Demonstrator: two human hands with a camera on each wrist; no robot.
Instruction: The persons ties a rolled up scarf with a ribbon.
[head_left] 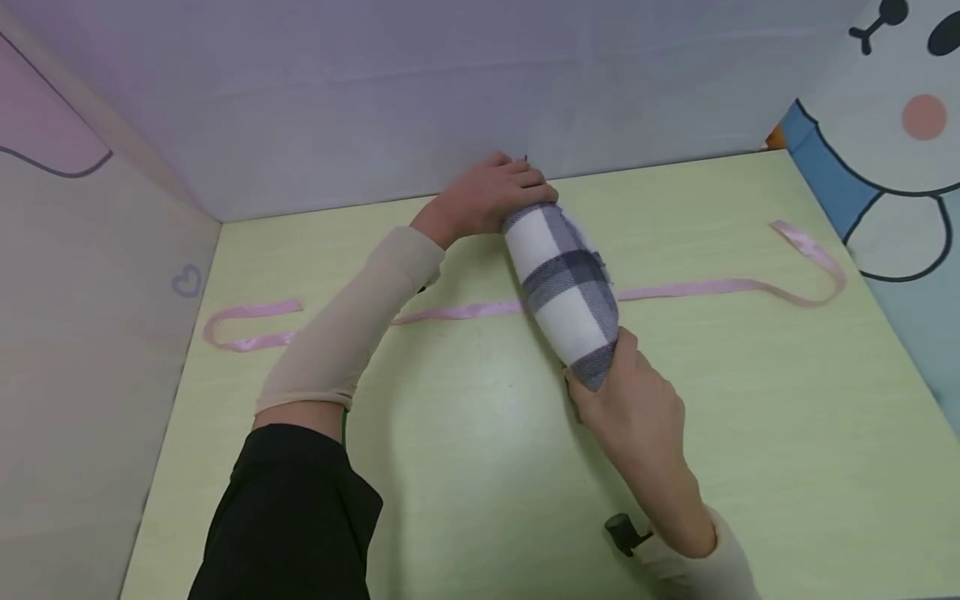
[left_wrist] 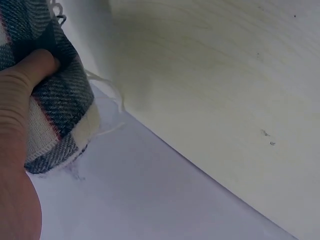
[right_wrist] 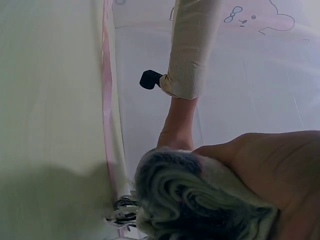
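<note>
Two hands (head_left: 487, 200) grip a rolled plaid cloth (head_left: 566, 292) on the green table (head_left: 750, 433).

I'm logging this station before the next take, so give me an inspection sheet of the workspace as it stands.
Surface: pale green table, bare where visible.
Job's things: rolled plaid cloth lies across a pink ribbon stretched flat over the table.
Clutter: nothing seen.
Grippers: left hand grips the roll's far end; right hand grips its near end.
Cables: nothing seen; small black wrist mount only.
Surroundings: lavender back wall, cartoon panels at both sides.
</note>
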